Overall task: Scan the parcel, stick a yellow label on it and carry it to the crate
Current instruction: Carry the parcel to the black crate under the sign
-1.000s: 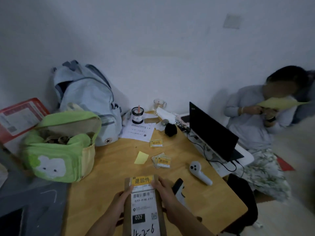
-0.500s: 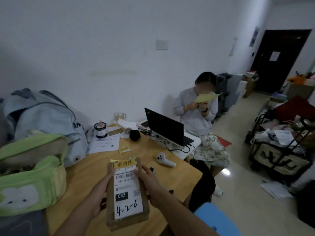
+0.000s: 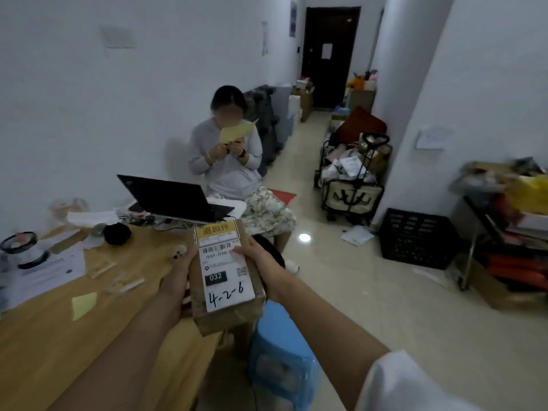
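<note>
I hold a small brown cardboard parcel (image 3: 228,312) in both hands, lifted past the table's right edge. A white shipping label marked "032" and "4-2-6" covers its top, and a yellow label (image 3: 216,228) sits at its far end. My left hand (image 3: 178,277) grips the left side. My right hand (image 3: 258,259) grips the right side, thumb on the barcode. A black plastic crate (image 3: 415,237) stands on the floor to the right, against the wall's corner.
The wooden table (image 3: 44,345) carries loose yellow labels (image 3: 84,304), papers and a laptop (image 3: 172,197). A seated person (image 3: 228,164) is behind it. A blue stool (image 3: 281,351) stands below the parcel. A loaded trolley (image 3: 353,179) and a cluttered rack (image 3: 510,226) flank the floor.
The view has swung to the right, away from the table towards the hallway and the crate. The parcel has come off the table with both hands still on it.
</note>
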